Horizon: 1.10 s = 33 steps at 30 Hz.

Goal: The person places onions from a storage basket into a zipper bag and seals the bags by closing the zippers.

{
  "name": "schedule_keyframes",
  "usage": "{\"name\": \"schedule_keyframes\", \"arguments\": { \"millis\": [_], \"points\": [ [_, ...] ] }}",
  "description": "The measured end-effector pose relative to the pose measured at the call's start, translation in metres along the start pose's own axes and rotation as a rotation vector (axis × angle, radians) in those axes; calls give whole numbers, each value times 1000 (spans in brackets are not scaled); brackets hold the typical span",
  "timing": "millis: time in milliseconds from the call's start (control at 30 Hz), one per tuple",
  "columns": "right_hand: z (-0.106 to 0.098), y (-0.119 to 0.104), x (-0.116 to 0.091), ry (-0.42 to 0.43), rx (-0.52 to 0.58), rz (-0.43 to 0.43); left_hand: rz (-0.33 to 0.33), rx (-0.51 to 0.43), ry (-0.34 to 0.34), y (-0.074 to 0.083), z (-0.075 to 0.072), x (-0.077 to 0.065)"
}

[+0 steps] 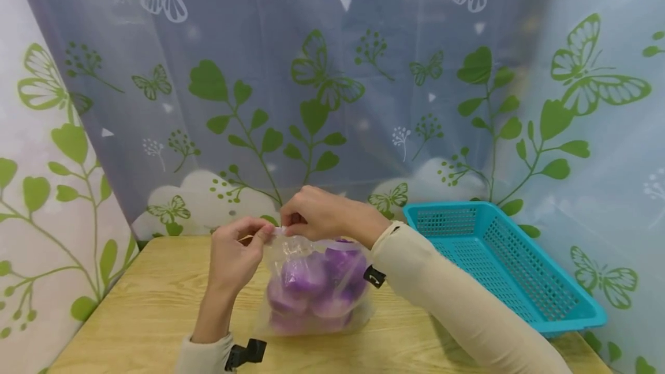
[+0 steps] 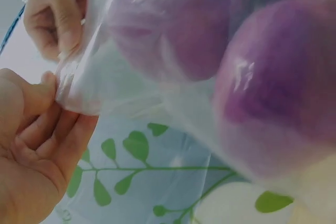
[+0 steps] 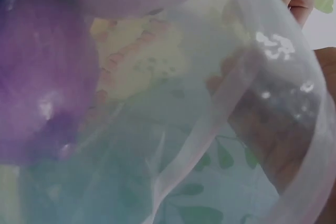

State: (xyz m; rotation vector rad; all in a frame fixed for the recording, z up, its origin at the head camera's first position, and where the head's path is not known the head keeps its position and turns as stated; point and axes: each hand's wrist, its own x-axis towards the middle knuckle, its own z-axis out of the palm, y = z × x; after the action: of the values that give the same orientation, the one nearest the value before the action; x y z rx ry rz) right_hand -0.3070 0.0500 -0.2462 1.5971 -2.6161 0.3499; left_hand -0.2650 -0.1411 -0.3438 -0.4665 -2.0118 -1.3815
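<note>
A translucent plastic bag [image 1: 277,253] stands on the wooden table, filled with several rounded purple things [image 1: 303,276]. Their kind is blurred by the plastic. With thumb and fingers, my left hand [image 1: 236,253] pinches the bag's upper left corner. Close beside it, my right hand [image 1: 324,212] pinches the top edge, its fingers bent down over the rim. Both hands appear near each other on the bag's edge in the left wrist view. A pale strip [image 3: 194,145] runs along the mouth in the right wrist view, apart from the other rim at the right.
A turquoise perforated plastic basket [image 1: 561,325] sits at the right, beyond my right forearm. The wooden table [image 1: 156,287] extends to the left of the bag. A curtain [image 1: 395,114] printed with leaves and butterflies hangs behind and at both sides.
</note>
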Motion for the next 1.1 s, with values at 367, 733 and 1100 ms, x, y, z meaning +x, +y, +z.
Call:
{"name": "schedule_keyframes", "arguments": {
  "millis": [367,733,1100],
  "points": [
    [2,0,3,24,-33,40,65,60,-23,1,-6,0],
    [4,-7,9,64,-85,16,89,56,21,2,-2,1],
    [2,-14,13,52,-116,69,99,79,-19,-1,-3,2]
  ]
}}
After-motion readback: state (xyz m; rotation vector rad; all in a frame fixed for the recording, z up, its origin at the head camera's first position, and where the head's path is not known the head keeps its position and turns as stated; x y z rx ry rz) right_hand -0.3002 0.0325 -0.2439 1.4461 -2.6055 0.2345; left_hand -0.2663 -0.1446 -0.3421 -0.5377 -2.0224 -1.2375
